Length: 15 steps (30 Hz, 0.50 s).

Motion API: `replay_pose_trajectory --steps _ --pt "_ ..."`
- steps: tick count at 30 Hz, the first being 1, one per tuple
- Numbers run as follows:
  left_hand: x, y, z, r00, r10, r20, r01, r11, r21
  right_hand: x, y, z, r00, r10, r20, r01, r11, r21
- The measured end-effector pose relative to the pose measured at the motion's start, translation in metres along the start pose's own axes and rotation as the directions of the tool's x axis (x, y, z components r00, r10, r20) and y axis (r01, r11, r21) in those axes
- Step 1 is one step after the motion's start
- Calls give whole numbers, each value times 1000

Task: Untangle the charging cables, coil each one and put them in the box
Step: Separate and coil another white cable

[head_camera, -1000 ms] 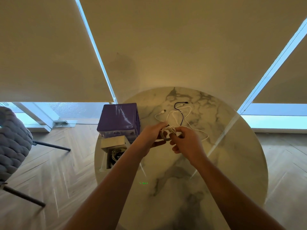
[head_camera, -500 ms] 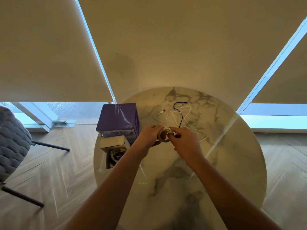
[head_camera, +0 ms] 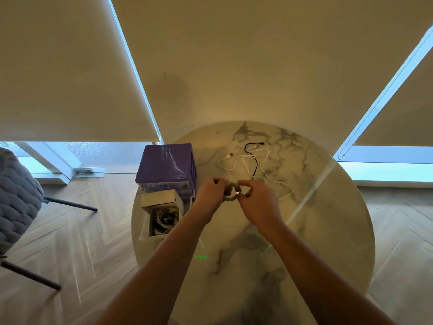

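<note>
A person's left hand (head_camera: 210, 193) and right hand (head_camera: 259, 202) meet above the round marble desk (head_camera: 328, 231), both holding a small coiled white cable (head_camera: 230, 192) between them. The left hand's fingers (head_camera: 216, 181) are curled round the coil's left side; the right hand's fingers (head_camera: 243, 184) pinch its right side, with a bright glint at the coil's edge just beside the thumb. Most of the coil is hidden behind the two hands, so the number of loops cannot be made out.

Beyond the hands, a loose white charging cable (head_camera: 262, 165) and a black charging cable (head_camera: 254, 158) lie crossed over each other on the desk, their plugs pointing away from the person. The near ends run toward the hands, and whether either joins the held coil cannot be told.

At the desk's left edge an open white box (head_camera: 146, 227) holds dark and pale coiled cables (head_camera: 165, 218), its lid (head_camera: 159, 198) raised at the far side. A purple box (head_camera: 165, 164) stands just behind it. The box's near corner is covered by the left forearm. A grey cushioned chair (head_camera: 16, 198) is cut off at the left edge.
</note>
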State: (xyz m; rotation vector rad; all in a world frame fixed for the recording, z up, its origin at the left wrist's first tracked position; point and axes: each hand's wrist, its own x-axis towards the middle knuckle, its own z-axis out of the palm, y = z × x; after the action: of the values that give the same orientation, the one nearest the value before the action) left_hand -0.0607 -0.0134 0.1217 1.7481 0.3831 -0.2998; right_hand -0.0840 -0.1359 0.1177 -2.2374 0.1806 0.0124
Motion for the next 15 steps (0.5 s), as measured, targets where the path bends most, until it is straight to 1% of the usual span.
replay_pose_trajectory --steps 4,7,9,12,13,15 --pt "3 7 -13 998 -59 24 61 995 -76 1 2 -3 1000 6 6 -6 997 71" --pt "2 9 -17 994 -104 38 109 980 -169 -2 -1 -4 1000 5 11 -6 995 97" --pt "0 9 -17 989 -141 52 150 959 -239 -6 -4 -2 1000 23 -11 -22 996 87" --pt "-2 7 -20 972 -217 91 236 899 -370 -5 -3 2 999 32 -38 -30 999 42" --pt "-2 6 -21 968 -229 103 251 887 -387 -4 -3 2 999 17 -34 -16 999 43" --pt "-4 3 -23 964 -242 112 267 883 -387 0 -1 4 998 -59 1 59 997 41"
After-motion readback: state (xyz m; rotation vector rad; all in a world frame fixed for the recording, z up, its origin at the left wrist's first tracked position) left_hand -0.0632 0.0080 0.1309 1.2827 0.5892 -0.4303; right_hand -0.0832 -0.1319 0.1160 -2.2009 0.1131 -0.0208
